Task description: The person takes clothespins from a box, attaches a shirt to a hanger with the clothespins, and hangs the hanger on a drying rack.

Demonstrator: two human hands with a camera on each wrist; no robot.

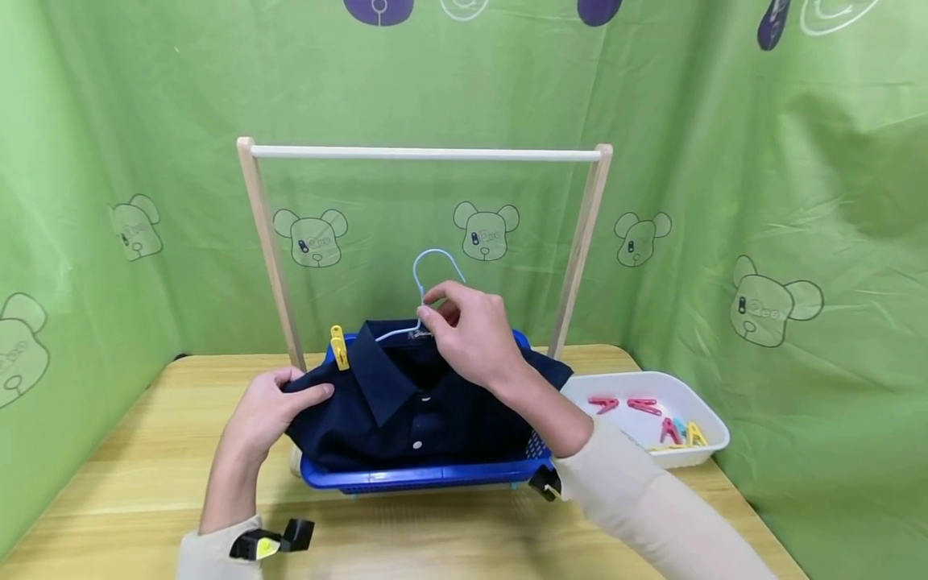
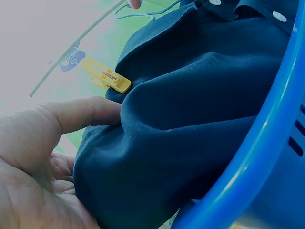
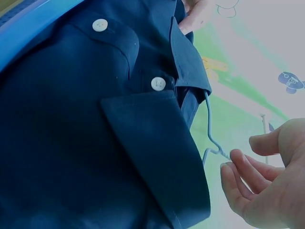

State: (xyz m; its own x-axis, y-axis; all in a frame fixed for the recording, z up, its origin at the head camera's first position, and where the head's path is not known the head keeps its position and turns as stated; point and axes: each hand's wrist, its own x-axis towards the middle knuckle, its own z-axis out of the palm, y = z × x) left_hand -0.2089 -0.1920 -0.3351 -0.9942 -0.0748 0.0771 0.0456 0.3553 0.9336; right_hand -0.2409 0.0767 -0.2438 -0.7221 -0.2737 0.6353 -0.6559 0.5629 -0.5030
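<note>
A dark navy collared shirt (image 1: 449, 427) with white buttons lies over a blue basket (image 1: 435, 475), and a light-blue wire hanger (image 1: 432, 251) runs inside its collar. My right hand (image 1: 474, 334) holds the hanger's neck just under the hook, also visible in the right wrist view, where the hanger wire (image 3: 208, 119) meets the fingertips. At the shirt's left shoulder, my left hand (image 1: 264, 407) pinches the fabric between thumb and fingers. A yellow clothespin (image 1: 338, 348) is clipped near that shoulder; in the left wrist view the clothespin (image 2: 107, 76) sits just beyond my thumb.
Behind the basket stands a wooden rack with a white crossbar (image 1: 428, 153). A white tray (image 1: 714, 427) at the right holds several pink, yellow and blue clothespins. Green printed curtains (image 1: 834, 201) enclose the wooden table (image 1: 145, 459).
</note>
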